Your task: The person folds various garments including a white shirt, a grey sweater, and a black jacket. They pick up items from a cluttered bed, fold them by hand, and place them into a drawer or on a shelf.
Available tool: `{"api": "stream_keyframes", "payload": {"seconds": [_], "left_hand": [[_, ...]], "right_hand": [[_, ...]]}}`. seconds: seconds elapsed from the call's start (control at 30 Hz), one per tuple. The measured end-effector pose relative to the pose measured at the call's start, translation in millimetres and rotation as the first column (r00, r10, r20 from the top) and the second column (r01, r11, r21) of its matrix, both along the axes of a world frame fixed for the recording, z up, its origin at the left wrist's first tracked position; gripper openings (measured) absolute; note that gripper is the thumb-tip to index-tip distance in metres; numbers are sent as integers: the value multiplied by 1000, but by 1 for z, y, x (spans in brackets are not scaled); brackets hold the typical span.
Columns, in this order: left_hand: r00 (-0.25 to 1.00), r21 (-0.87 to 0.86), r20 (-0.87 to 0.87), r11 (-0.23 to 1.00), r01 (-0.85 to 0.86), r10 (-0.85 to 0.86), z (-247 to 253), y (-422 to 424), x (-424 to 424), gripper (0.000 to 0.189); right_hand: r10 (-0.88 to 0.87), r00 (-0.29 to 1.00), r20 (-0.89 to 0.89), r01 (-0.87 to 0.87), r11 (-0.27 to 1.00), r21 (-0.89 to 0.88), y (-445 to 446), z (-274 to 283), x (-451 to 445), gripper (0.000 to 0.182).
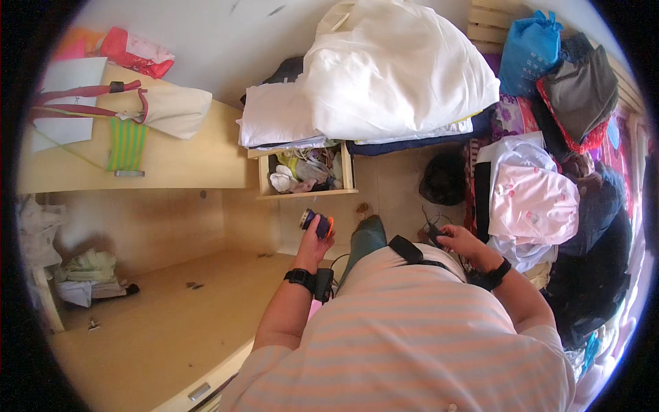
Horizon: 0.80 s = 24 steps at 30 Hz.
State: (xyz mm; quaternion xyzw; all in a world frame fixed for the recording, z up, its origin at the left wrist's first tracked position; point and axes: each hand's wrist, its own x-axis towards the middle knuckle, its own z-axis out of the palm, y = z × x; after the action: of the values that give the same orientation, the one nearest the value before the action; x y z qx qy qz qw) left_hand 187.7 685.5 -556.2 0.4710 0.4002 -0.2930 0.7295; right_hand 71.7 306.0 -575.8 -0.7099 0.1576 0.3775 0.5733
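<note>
My left hand [315, 246] is closed around a small dark blue jar [320, 225] with a gold-coloured lid, tilted to the left. On the right, my right hand [458, 239] grips a small black object [435, 234] with thin dark wires; its exact kind cannot be told. Beyond the left hand, an open wooden drawer [309, 194] holds white and yellow cloths, plastic bags and cords. Above the drawer lie a folded white cloth [275, 116] and a large white bundle of bedding [396, 77].
At left is a wooden cabinet [170, 293] with folded cloths [92, 273] inside and a cloth bag [175, 110] on top. Folded pink fabric [535, 203], a blue drawstring bag [529, 54] and dark clothes pile up at right. A black rounded object [444, 178] rests on the floor.
</note>
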Motion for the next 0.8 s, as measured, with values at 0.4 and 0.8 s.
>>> {"api": "stream_keyframes", "payload": {"seconds": [0.4, 0.8], "left_hand": [[986, 29, -144, 996, 84, -79, -43, 70, 108, 30], [968, 112, -106, 964, 240, -229, -46, 94, 179, 32]], "right_hand": [[-396, 918, 25, 395, 918, 45, 47, 53, 79, 39], [-17, 763, 646, 338, 862, -377, 105, 147, 146, 35]]}}
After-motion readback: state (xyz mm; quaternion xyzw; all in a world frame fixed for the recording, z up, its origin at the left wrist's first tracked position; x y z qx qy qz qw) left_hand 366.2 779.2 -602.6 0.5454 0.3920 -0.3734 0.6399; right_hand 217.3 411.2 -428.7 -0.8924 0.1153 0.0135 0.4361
